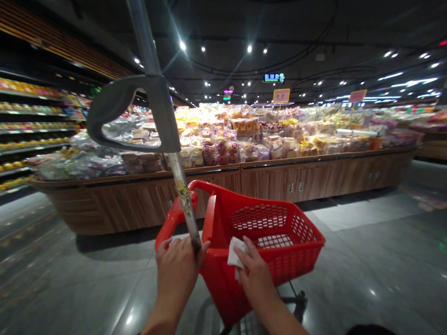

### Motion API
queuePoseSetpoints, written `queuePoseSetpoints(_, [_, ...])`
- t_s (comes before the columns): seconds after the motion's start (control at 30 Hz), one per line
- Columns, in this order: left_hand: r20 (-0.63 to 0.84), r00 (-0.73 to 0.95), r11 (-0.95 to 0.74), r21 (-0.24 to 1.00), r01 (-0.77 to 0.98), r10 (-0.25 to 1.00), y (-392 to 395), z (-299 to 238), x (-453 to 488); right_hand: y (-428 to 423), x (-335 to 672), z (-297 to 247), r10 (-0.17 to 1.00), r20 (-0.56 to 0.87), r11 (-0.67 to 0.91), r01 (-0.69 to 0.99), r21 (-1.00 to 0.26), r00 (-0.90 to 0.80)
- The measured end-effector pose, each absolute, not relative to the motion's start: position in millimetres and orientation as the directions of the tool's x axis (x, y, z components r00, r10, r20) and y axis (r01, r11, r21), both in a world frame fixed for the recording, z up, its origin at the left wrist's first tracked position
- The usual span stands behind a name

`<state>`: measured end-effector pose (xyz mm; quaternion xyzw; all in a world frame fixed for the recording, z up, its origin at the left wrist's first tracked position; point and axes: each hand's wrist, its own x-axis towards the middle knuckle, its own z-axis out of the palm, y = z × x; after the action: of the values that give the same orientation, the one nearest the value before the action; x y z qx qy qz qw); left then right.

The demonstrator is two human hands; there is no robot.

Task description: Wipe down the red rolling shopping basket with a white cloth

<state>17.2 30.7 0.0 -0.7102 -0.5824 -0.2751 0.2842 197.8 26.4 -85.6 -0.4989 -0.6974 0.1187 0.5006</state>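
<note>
So the right hand (255, 270) is pinching a folded white tissue (235, 252) between thumb and fingers, lower center of the frame, right by the near side of a red shopping cart (222, 286). The left hand (179, 262), a bit left of that, has its fingers bent close together and the thumb across the foot of a scuffed metal pole (182, 189); can't tell if it's clamped on that or just resting by the cart's handle (169, 226). Progress-wise, I'd say mid-job: tissue's out and at the cart, but what's finished or left doesn't show. Further out, the pole runs up past a grey loop grip (165, 115), upper left. Behind: a wooden counter (276, 184) piled with bagged goods (220, 143), 2 signs (281, 96) above, stocked shelves (24, 117) far left.
</note>
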Motion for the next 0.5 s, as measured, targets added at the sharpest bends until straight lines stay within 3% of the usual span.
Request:
queuePoseSetpoints(0.1, [0.725,0.164,-0.153,-0.081,0.985,0.669,33,0,17,32,215,-86,0.843,0.537,0.44,0.598,-0.67,-0.02])
queuePoseSetpoints(0.27, [0.722,0.169,-0.158,-0.083,0.984,0.671,34,0,16,45,235,-69,0.798,0.602,0.452,0.633,-0.629,0.028])
queuePoseSetpoints(0.5, [0.739,0.139,-0.131,-0.068,0.989,0.66,38,1,17,42,205,-86,0.814,0.581,0.449,0.651,-0.612,-0.015])
